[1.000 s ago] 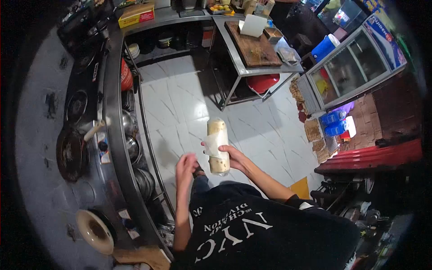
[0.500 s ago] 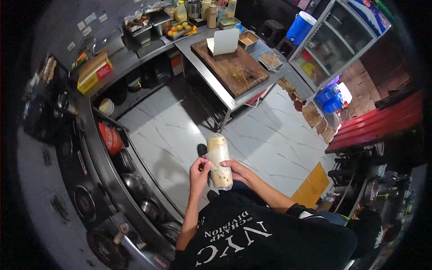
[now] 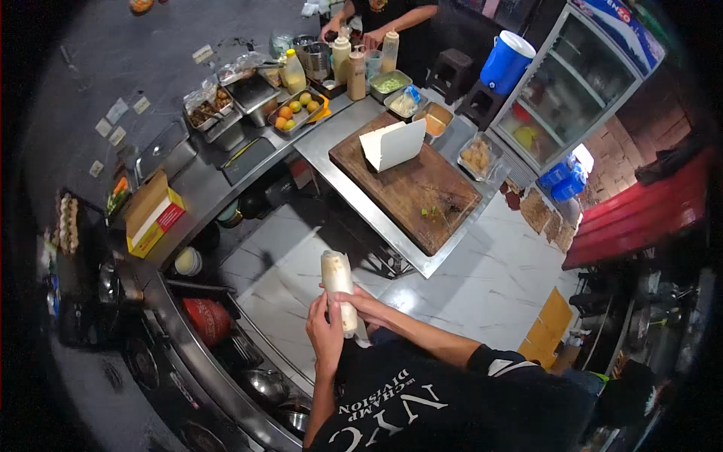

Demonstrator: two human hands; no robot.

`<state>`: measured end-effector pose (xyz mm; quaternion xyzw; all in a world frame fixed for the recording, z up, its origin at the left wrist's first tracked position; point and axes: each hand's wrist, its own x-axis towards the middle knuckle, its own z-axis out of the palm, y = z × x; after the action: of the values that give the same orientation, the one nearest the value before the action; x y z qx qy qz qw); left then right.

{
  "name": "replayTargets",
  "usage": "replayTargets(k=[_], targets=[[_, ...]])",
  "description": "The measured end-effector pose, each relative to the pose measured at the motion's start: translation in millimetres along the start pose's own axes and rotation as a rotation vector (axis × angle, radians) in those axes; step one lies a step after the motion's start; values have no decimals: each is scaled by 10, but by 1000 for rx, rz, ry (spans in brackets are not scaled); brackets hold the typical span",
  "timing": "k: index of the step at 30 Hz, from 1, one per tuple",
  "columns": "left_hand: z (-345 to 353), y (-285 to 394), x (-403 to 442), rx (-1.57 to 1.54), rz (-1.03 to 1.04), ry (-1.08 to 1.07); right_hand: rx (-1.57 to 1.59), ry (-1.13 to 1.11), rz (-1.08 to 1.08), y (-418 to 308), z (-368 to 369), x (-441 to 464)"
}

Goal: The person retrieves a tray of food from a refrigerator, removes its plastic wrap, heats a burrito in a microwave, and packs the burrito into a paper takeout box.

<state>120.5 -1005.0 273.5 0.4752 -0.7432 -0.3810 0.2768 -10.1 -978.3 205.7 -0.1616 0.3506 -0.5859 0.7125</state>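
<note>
A rolled flatbread wrap [image 3: 337,271] in thin translucent paper is held upright in front of my body. My left hand [image 3: 324,331] grips its left side, fingers curled behind it. From the right, my right hand [image 3: 361,303] closes round its middle, thumb across the front. Both hands touch the wrap, and some fingertips are hidden behind it. Beyond them, a wooden cutting board [image 3: 407,184] lies on a steel table, with a white open carton [image 3: 393,147] standing on it and green scraps near its right end.
Along the counter are a tray of fruit [image 3: 300,109], sauce bottles [image 3: 356,74] and a yellow-red box [image 3: 156,215]. Another person's hands [image 3: 374,38] work at the far end. A glass-door fridge [image 3: 576,79] stands right. The steel table's corner [image 3: 428,267] juts toward me.
My view has shifted toward the table, which appears nearer. The wrap is turned a little, and my left hand has closed in round it. Another person's hands and torso show more fully.
</note>
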Motion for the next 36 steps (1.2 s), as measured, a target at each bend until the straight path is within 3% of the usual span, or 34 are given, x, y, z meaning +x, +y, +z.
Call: replayTargets(k=[5, 6, 13, 14, 16, 19, 22, 23, 28, 31, 36], targets=[[-87, -290, 907, -172, -23, -177, -203, 177, -63, -374, 66, 703], [-122, -268, 1129, -221, -112, -253, -275, 196, -82, -486, 78, 822], [34, -490, 2517, -149, -16, -462, -539, 473, -167, -1009, 72, 1682], [84, -501, 2692, -179, -53, -496, -694, 523, -239, -1027, 5, 1773], [189, -508, 3004, -223, -128, -571, -537, 520, -332, -1113, -62, 1881], [407, -624, 3445, -566, -220, -788, -435, 564, -406, -1336, -175, 1962], [552, -359, 3856, -718, -500, -903, -412, 715, -394, -1651, -273, 1831], [651, -276, 3996, -760, -569, -916, -454, 813, -502, -1815, -292, 1752], [1366, 154, 4710, -558, -323, -1124, -244, 1206, -792, -2502, -877, 1391], [2131, 572, 5039, -498, -165, -1171, -167, 1383, -746, -2908, -1351, 1391], [2948, 603, 5199, -248, -165, -1260, -335, 1463, -679, -3013, -1649, 1609]])
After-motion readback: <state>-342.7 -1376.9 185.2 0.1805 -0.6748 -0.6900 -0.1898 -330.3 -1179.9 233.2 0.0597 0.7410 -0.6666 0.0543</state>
